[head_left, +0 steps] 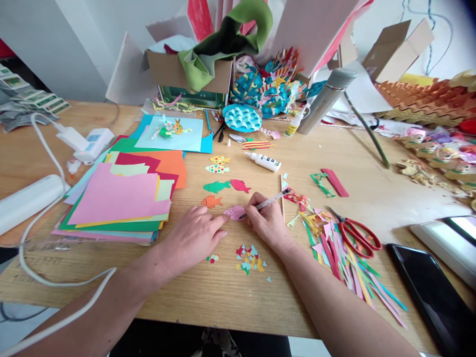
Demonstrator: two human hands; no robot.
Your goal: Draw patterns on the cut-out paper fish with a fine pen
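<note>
My left hand (195,233) lies flat on the wooden table (223,292), fingertips pressing the edge of a pink paper fish (234,212). My right hand (266,220) is closed round a white pen (269,201), whose tip touches the pink fish. Beyond the fish lie other paper fish: an orange one (211,201), a green one (216,187), a red one (240,186) and two spotted yellow ones (218,164). Small coloured paper bits (250,259) sit in front of my hands.
A stack of coloured paper sheets (119,198) lies left. Red-handled scissors (357,233) rest on paper strips (345,258) at right, near a dark tablet (431,292). A glue bottle (265,161), cardboard boxes (186,72) and paper crafts stand behind. A white cable (48,282) loops at left.
</note>
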